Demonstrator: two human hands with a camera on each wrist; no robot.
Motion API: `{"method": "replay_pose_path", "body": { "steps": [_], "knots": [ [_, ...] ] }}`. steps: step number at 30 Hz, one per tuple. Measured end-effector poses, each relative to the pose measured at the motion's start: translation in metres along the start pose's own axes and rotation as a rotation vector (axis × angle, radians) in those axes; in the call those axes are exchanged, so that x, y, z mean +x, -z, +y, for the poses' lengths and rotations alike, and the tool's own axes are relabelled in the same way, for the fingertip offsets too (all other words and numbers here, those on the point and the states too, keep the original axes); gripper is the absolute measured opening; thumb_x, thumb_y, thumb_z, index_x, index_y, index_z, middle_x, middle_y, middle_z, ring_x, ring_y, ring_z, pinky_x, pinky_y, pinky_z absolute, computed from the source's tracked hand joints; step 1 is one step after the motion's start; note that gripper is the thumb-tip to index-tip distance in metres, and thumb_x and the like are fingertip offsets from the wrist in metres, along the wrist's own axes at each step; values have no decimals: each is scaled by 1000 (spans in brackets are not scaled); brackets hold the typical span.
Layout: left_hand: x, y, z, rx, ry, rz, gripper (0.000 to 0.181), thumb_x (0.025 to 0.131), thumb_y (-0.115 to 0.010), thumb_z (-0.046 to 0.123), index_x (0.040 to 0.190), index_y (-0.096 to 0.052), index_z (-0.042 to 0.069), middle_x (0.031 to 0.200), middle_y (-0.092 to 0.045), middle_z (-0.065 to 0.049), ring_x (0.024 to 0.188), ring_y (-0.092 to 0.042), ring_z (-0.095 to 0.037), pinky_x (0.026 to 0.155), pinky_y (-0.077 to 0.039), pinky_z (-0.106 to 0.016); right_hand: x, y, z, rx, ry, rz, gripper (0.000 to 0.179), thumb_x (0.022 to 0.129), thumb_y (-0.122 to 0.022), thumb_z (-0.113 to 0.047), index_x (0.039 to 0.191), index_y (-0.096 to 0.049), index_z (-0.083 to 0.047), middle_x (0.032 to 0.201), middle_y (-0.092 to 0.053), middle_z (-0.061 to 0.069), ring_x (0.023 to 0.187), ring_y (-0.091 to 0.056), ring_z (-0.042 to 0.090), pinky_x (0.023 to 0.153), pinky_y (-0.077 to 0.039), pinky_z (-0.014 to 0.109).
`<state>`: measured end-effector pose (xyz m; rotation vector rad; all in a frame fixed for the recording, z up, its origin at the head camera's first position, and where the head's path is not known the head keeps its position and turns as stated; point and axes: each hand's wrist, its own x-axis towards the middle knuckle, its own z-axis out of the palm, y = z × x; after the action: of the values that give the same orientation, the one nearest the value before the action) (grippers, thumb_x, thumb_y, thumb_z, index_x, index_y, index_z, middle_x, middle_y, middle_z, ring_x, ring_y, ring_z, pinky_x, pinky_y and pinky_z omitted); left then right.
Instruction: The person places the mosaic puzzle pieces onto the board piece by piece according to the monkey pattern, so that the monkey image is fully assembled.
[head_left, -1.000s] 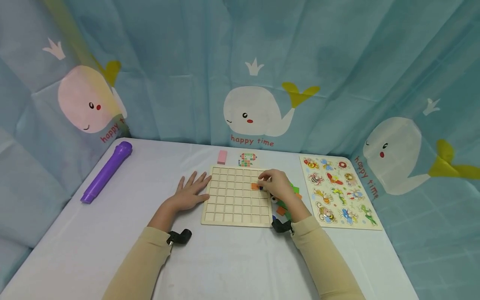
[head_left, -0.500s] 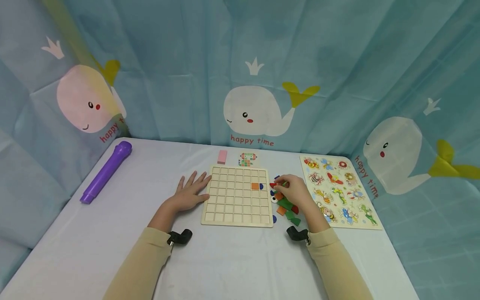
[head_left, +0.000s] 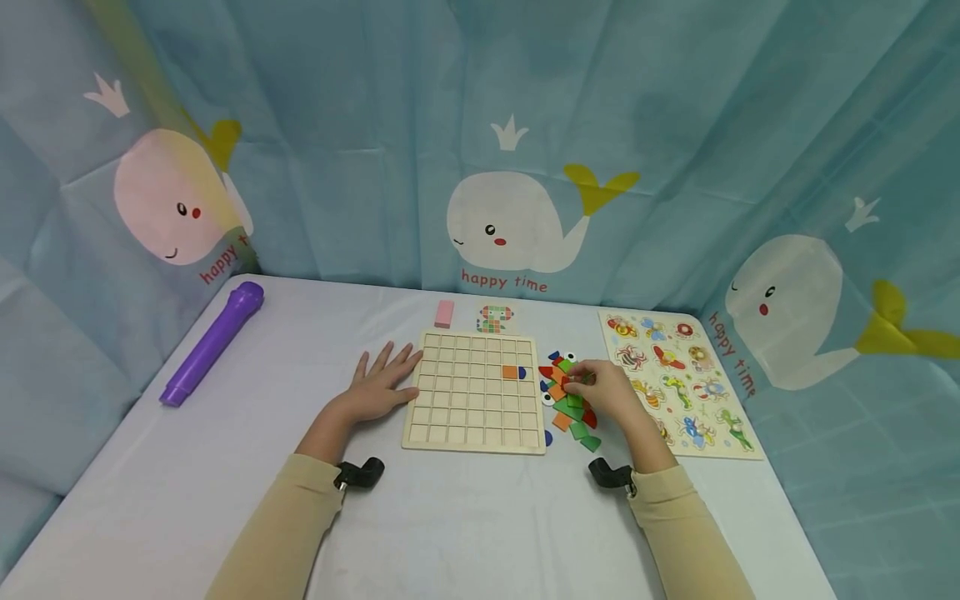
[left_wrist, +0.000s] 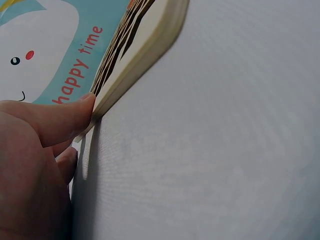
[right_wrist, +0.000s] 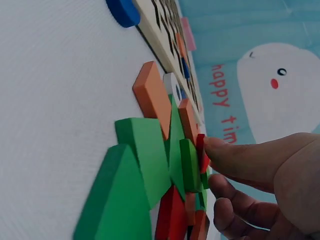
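In the head view a wooden grid board [head_left: 474,408] lies on the table, with an orange square [head_left: 510,372] and a blue half-round piece [head_left: 522,373] in neighbouring cells. My left hand [head_left: 375,390] rests flat, fingers spread, at the board's left side. Its thumb [left_wrist: 82,107] touches the board edge in the left wrist view. To the right of the board is a loose pile of coloured pieces, including a green piece [head_left: 590,444] and an orange one [head_left: 562,422]. Over this pile, my right hand [head_left: 609,392] pinches a small red piece [right_wrist: 201,152] between thumb and curled fingers.
A small pattern card [head_left: 495,318] and a pink block [head_left: 444,314] lie behind the board. At the far left is a purple microphone-shaped object [head_left: 213,343]. An insect picture board [head_left: 678,385] lies on the right. A whale-print curtain [head_left: 337,167] encloses the table.
My right hand has left the blue half-round piece on the board and moved right, over the pile, to a red piece. The left hand has stayed still.
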<state>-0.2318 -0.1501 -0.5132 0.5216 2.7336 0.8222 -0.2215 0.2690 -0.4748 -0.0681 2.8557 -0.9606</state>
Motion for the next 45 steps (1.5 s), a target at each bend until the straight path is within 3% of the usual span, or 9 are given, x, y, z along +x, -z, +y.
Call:
{"method": "replay_pose_path", "body": {
  "steps": [15, 24, 31, 45],
  "knots": [
    [1, -1, -2, -4, 0, 3, 72, 101, -56, 41, 162, -24, 21, 171, -12, -8, 157, 7, -37, 120, 17, -61, 4, 1, -4, 21, -41, -18, 24, 91, -77, -29, 94, -62, -10, 81, -61, 7, 68, -54, 20, 58, -46, 30],
    [-1, 0, -2, -9, 6, -2, 72, 101, -56, 41, 162, -23, 21, 171, -11, -8, 157, 8, -37, 120, 18, -61, 23, -2, -23, 78, 57, -4, 20, 94, -73, -30, 96, -69, -11, 87, -69, 5, 78, -60, 21, 68, -51, 32],
    [1, -1, -1, -5, 2, -6, 72, 102, -55, 41, 162, -23, 20, 171, -11, -8, 157, 8, -37, 120, 18, -61, 41, -9, -37, 106, 98, -49, 18, 99, -67, -29, 106, -75, -14, 96, -74, 4, 83, -68, 21, 73, -56, 34],
    [-1, 1, 2, -4, -1, -4, 71, 102, -56, 40, 162, -24, 19, 171, -12, -9, 157, 6, -38, 120, 17, -63, 69, -33, -57, 70, 124, -64, 16, 98, -69, -27, 103, -76, -14, 97, -73, 5, 81, -63, 22, 67, -53, 33]
  ]
}}
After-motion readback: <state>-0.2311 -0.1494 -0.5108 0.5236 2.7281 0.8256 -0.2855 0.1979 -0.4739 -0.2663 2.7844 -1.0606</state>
